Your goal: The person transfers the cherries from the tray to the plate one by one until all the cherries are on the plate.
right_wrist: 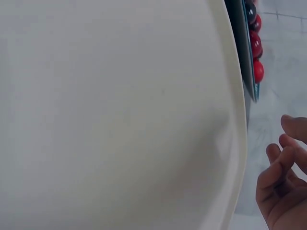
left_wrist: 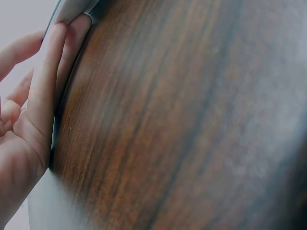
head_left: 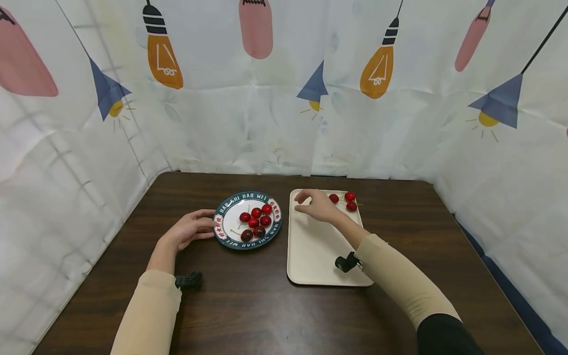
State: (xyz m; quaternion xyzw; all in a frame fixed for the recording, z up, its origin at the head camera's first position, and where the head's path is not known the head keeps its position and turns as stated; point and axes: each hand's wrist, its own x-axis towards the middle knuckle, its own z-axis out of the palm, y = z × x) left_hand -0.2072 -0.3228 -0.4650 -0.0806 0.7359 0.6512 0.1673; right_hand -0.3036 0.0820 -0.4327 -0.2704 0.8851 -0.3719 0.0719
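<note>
The left hand (head_left: 188,230) rests relaxed against the plate (head_left: 225,232) of six cherries (head_left: 255,222). The right hand (head_left: 318,205) hovers, loosely curled and empty, over the tray (head_left: 312,251) beside three cherries (head_left: 346,201).

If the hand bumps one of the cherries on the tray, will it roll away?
Probably a little. The cherries on the cream tray look round and glossy, so one would likely roll, though their thin stems may stop it. The tray's raised rim should keep it in.
</note>
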